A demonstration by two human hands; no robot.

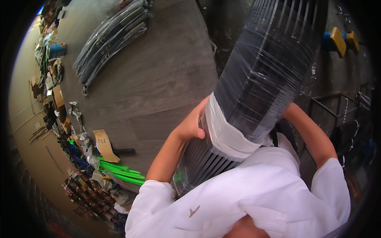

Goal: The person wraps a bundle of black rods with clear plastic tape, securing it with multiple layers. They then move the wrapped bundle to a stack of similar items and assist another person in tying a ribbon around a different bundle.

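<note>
A long bundle of dark, parallel strips (254,79) is wrapped in clear stretch film, with a white band (228,131) around it. It slants from the upper right down against my white shirt. My left hand (194,123) grips the bundle's left side beside the band, thumb showing and fingers hidden behind it. On the opposite side my right hand (289,111) holds the bundle too; most of that hand is out of sight behind the wrap. Bare strip edges show below the band, near my left forearm.
A grey wood-look table (170,75) lies to the left, bearing film-wrapped curved dark strips (113,41). Bright green strips (121,170) and a brown cardboard piece (105,146) lie at its near left edge. A dark metal frame (337,107) and a yellow-and-blue object (337,42) stand right.
</note>
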